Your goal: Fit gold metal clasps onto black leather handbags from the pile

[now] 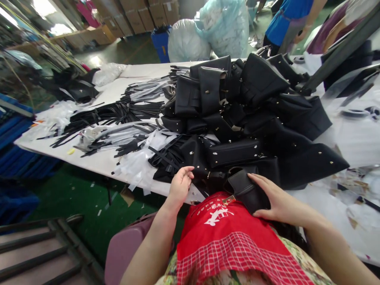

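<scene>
Against the apron front lies a black leather handbag (pixel 247 188), with its flap end toward me and a gold-coloured clasp (pixel 228 200) hanging near it. My right hand (pixel 274 200) grips its right side, fingers on top and thumb below. To the left, my left hand (pixel 181 185) has its fingers curled together at the edge of the black leather. Whatever sits between those fingertips is too small to make out. Just beyond both hands lies another black bag (pixel 234 153) with small metal studs on its side.
A heap of black bags (pixel 208 93) covers the table's middle. Bundles of black straps (pixel 118 113) and white wrapping (pixel 136 158) lie to the left. A purple chair (pixel 127 249) stands at lower left. Beyond the table are plastic sacks (pixel 222 29) and a person in blue (pixel 286 23).
</scene>
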Demonstrator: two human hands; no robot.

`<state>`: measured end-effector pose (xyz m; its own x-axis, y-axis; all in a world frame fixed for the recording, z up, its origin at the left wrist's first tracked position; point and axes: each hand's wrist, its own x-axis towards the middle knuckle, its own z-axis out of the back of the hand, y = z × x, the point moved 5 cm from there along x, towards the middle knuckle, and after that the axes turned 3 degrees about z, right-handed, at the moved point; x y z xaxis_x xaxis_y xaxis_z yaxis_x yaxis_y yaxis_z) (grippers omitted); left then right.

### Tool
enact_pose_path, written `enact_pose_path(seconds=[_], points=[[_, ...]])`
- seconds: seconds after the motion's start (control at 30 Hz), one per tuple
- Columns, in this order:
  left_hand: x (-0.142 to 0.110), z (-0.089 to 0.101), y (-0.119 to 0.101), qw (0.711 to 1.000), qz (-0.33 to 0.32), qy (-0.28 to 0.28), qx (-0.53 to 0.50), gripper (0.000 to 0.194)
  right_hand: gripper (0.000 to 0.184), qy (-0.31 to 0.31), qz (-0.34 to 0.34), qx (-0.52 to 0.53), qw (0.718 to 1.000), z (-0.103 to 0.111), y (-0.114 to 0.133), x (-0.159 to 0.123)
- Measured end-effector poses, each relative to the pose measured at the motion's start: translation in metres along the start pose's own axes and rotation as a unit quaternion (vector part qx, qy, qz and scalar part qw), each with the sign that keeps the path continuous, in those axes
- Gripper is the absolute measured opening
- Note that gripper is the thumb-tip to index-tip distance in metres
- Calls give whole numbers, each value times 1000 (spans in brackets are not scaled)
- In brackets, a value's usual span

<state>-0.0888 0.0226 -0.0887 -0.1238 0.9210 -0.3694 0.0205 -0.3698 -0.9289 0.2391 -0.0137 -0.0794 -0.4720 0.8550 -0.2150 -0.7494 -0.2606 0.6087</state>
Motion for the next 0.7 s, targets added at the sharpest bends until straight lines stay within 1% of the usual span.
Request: enact_pose_path(seconds=[0.1, 0.17, 0.23, 0.3, 0.33, 0.4, 0.43, 0.47, 0.5, 0.53, 0.6, 0.63, 0.7], points=[[-1, 4, 6, 999, 41, -4, -18, 31, 97, 4, -69, -20, 997, -7, -21, -18], [-1, 1, 11, 997, 69, 12, -28, 32, 93, 3, -110, -36, 993, -8, -41, -23], [0, -3, 17, 994, 98, 27, -43, 32, 85, 6, -144, -39, 989, -5, -65, -25], [2, -8, 23, 990, 120, 36, -59, 31, 79, -12, -193, -51, 980, 7, -89, -25], [3, -11, 25, 989, 126, 41, -66, 30, 77, -38, -223, -71, 971, 17, -99, -26], [4, -17, 28, 987, 129, 55, -76, 30, 72, -136, -276, -132, 942, 46, -110, -30], [5, -19, 28, 987, 129, 62, -80, 30, 67, -191, -284, -162, 925, 59, -108, -32], [5, -22, 29, 986, 128, 67, -83, 30, 61, -237, -274, -182, 914, 70, -102, -34], [5, -23, 29, 986, 128, 69, -87, 30, 54, -265, -245, -190, 913, 77, -92, -33], [5, -24, 29, 985, 131, 69, -91, 30, 50, -277, -203, -190, 920, 79, -80, -31], [4, -25, 29, 983, 138, 63, -104, 28, 45, -276, -109, -186, 937, 72, -51, -25], [3, -24, 30, 982, 141, 60, -110, 27, 43, -280, -69, -187, 939, 65, -36, -23], [2, -22, 31, 981, 141, 52, -122, 27, 41, -304, -26, -195, 932, 50, -16, -18]])
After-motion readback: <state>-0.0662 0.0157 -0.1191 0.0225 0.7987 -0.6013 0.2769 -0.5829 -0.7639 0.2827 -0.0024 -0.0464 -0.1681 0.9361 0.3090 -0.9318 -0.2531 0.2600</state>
